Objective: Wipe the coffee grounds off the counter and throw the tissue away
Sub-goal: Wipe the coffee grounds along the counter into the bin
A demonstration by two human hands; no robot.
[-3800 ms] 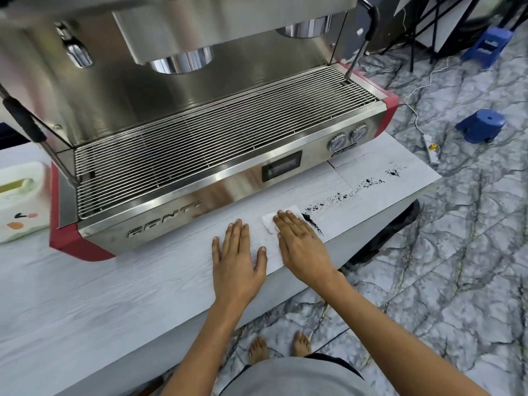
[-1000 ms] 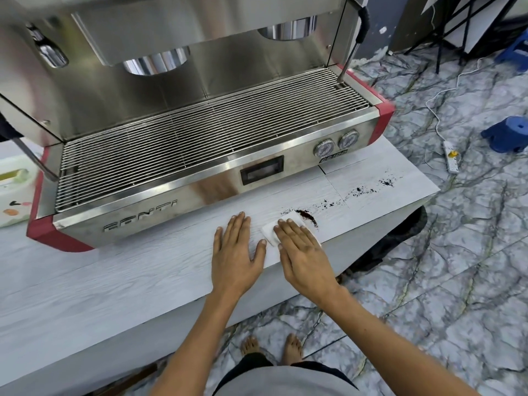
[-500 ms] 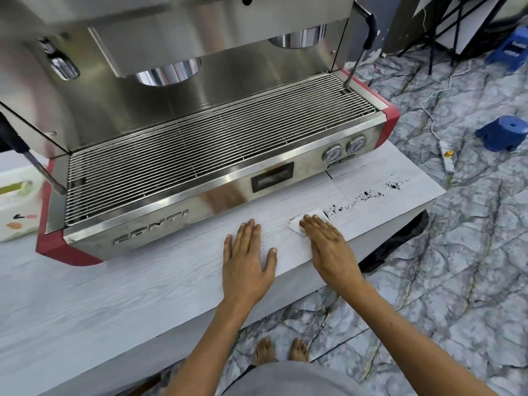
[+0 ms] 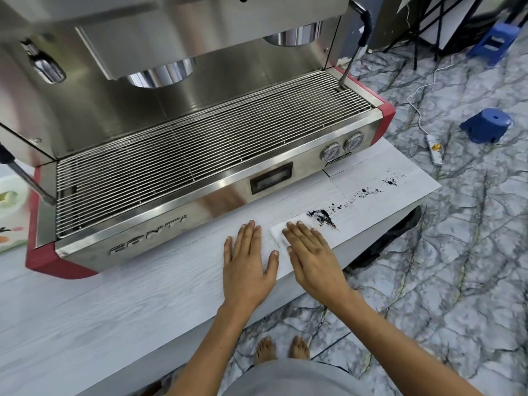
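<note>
Head view: both hands flat on counter (image 4: 143,304) (right (image 4: 313,258) pressing tissue (image 4: 278,234)).

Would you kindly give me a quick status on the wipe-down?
Right hand flat, pressing tissue on counter. Left hand flat beside it. Coffee grounds piled at tissue's edge, more trailing right. Nothing blocking the path.

You have two hands, left hand (image 4: 247,265) and right hand (image 4: 313,257), one tissue (image 4: 278,234), one espresso machine (image 4: 183,132) at twelve o'clock, two gauges (image 4: 341,147), two blue stools (image 4: 485,124) at two o'clock.
</note>
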